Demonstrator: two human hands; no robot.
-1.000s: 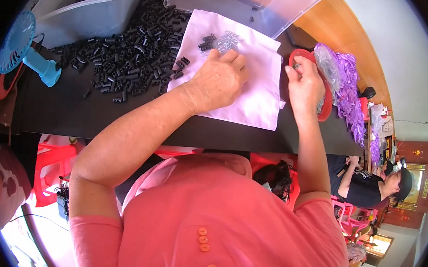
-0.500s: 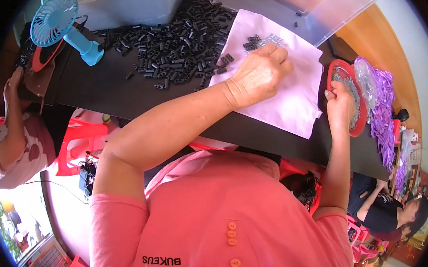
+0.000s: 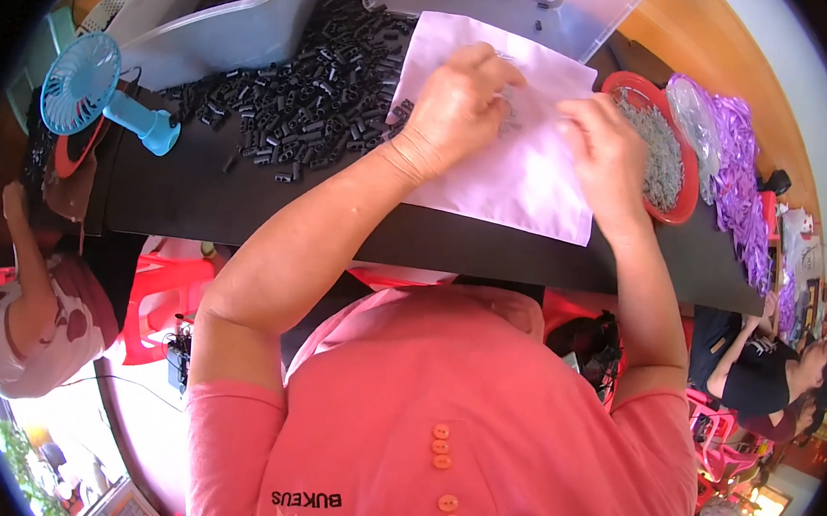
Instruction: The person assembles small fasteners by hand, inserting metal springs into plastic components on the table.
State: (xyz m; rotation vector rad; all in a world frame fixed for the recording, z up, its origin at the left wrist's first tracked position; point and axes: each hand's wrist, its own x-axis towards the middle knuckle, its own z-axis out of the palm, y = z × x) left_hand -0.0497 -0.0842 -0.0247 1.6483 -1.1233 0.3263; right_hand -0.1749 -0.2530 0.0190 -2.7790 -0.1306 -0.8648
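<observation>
A pale pink cloth [image 3: 533,190] lies on the dark table under both hands. My left hand [image 3: 462,108] is over its middle, with curled fingers closed; whatever they hold is hidden. Small silvery metal pieces [image 3: 511,121] show on the cloth beside those fingers. My right hand [image 3: 608,152] is above the cloth's right part, fingers bent and drawn together toward the left hand. Its fingertips are blurred, and I cannot make out what is in them. Right of it sits a red dish [image 3: 691,182] full of small grey metal pieces.
Many short black tubular parts [image 3: 299,116] are heaped left of the cloth. Clear plastic bins [image 3: 247,31] stand behind. A blue fan [image 3: 145,124] is at the left; a clear bag [image 3: 696,120] and purple strips [image 3: 740,185] lie at the right. Other people sit on both sides.
My right hand has left the red dish and moved left over the cloth. My left hand has shifted slightly left in view, its fingers less tightly bunched. The whole view has shifted a little.
</observation>
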